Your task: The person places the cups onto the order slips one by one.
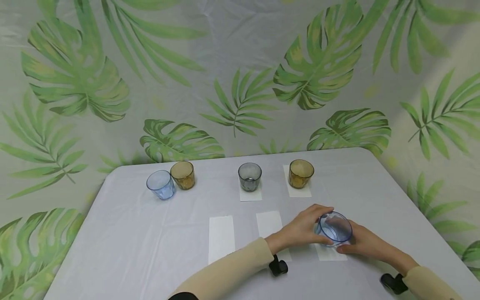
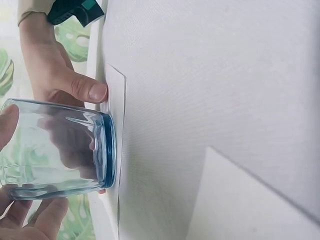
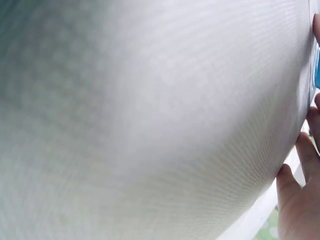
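Note:
Between both hands is a clear blue glass (image 1: pixel 335 228), mouth up, at or just above a white paper strip (image 1: pixel 331 252); whether its base touches the paper I cannot tell. My left hand (image 1: pixel 305 227) grips the upper part, thumb on the near side and fingers on the far side. Around the right side of the glass lies my right hand (image 1: pixel 369 241), thumb apart from the fingers. In the left wrist view its thumb tip stands beside the glass (image 2: pixel 60 150), near the base. The right wrist view shows spread fingers (image 3: pixel 306 157) low against the cloth.
An amber glass (image 1: pixel 301 174) and a grey glass (image 1: pixel 249 177) stand on paper strips farther back. At the back left, another blue glass (image 1: pixel 161 184) stands beside another amber glass (image 1: pixel 183 175). Two more paper strips, a left one (image 1: pixel 221 237) and a right one (image 1: pixel 268 223), lie on the white cloth.

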{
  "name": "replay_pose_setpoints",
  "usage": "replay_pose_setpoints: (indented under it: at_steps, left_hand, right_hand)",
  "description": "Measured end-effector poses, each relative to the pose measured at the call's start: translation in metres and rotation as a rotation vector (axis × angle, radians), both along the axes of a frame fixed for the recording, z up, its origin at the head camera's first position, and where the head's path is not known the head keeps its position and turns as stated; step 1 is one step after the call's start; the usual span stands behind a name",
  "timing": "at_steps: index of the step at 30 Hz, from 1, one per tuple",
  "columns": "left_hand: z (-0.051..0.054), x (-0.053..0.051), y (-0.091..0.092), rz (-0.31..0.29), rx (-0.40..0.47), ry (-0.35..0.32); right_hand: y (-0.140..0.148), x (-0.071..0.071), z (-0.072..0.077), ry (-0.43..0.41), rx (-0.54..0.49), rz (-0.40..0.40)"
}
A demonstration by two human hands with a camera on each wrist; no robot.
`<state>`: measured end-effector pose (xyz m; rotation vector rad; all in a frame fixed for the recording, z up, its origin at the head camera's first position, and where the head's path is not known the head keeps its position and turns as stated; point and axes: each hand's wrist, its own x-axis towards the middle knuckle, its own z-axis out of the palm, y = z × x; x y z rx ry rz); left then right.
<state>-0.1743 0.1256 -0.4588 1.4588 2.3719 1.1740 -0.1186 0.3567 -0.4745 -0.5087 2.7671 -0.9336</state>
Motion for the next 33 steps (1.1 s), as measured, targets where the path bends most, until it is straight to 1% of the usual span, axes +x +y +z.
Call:
replay_pose_setpoints:
  at_steps: [7,14,19,22,25,27,33]
  left_hand:
    - [-0.003,-0.002,-0.001,0.005,-0.021,-0.031]
    - [-0.002,-0.004,-0.001,-0.003,-0.030,-0.014]
    - [-0.001,-0.004,-0.002,-0.014,-0.047,-0.026]
    - [0.000,-0.006,-0.005,-0.011,-0.056,-0.028]
    - [0.001,-0.009,-0.013,0.005,-0.061,-0.041]
    - [0.002,-0.011,-0.020,0.018,-0.059,-0.062]
    - [0.007,-0.017,-0.051,0.063,-0.027,-0.098]
  right_hand:
    - [-0.002,0.001,0.002,0.007,0.009,-0.008]
    - [-0.003,0.001,0.003,0.003,0.015,-0.008]
    - [-0.002,0.000,0.002,-0.001,0.005,-0.001]
    - [-0.001,0.000,0.002,-0.003,-0.014,0.005]
    - [0.000,0.001,0.001,-0.010,-0.032,0.008]
    - [0.000,0.000,0.001,-0.011,-0.039,0.009]
    - [-0.001,0.001,0.003,-0.006,-0.042,-0.002]
